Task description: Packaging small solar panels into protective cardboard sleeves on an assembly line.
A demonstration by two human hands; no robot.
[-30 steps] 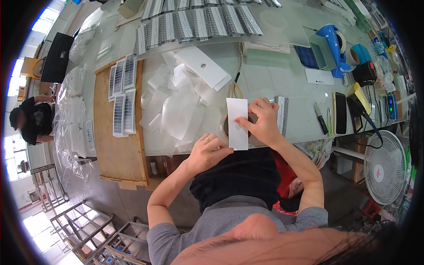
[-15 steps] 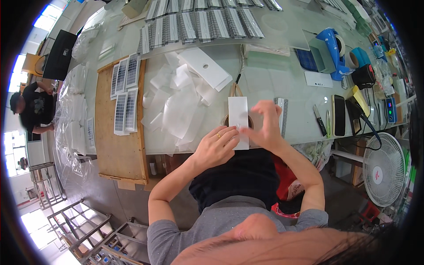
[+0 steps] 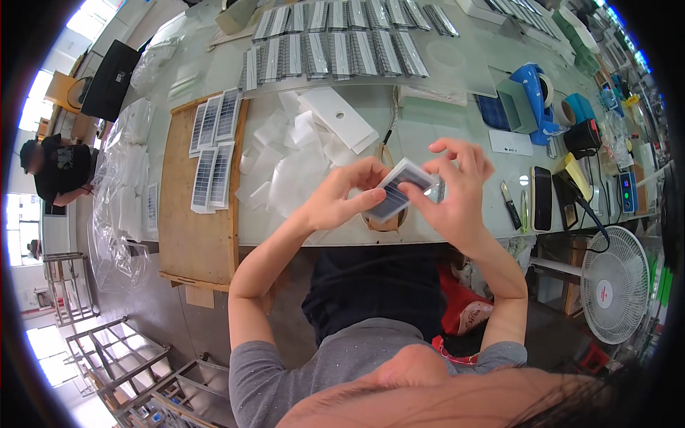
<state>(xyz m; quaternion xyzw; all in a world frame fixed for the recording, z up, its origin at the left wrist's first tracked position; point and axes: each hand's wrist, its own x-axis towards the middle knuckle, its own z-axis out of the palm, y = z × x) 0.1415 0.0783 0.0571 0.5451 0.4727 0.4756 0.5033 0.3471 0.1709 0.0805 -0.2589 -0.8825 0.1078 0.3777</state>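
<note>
Between my hands is a small solar panel (image 3: 391, 202) with dark cells and a white frame, tilted above the table's near edge. My left hand (image 3: 341, 196) grips its left side, thumb on the near face and fingers behind. At its right end my right hand (image 3: 457, 189) touches the panel with the thumb, its other fingers raised, apart and slightly blurred. Under the panel, a round brown-rimmed object (image 3: 385, 227) shows only in part. To the left of my hands lies a heap of translucent white sheets (image 3: 289, 175), with white rectangular plates (image 3: 346, 128) at its far side, the top one holed.
A wooden board (image 3: 196, 242) at left carries several solar panels (image 3: 212, 175). Rows of striped strips (image 3: 335, 53) lie on a raised glass sheet at the back. At right are a knife (image 3: 511, 207), a phone (image 3: 541, 200), a blue tape dispenser (image 3: 531, 107) and a fan (image 3: 615, 285).
The panel, white side up and lower before, is now lifted and tilted with its dark cells showing. My left hand has risen with it, and the right has moved slightly right.
</note>
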